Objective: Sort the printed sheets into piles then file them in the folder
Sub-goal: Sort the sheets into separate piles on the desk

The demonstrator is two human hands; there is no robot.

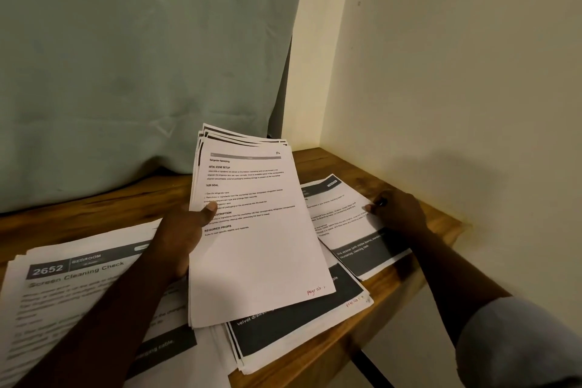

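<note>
Left hand grips a fanned stack of sheets above the table middle; right hand pinches the top sheet of the right-edge pile; left pile and middle pile lie flat.

A pale green curtain hangs beyond the left hand, reaching down to the wooden bench. A cream wall stands just past the right hand. The light is dim and warm.
</note>
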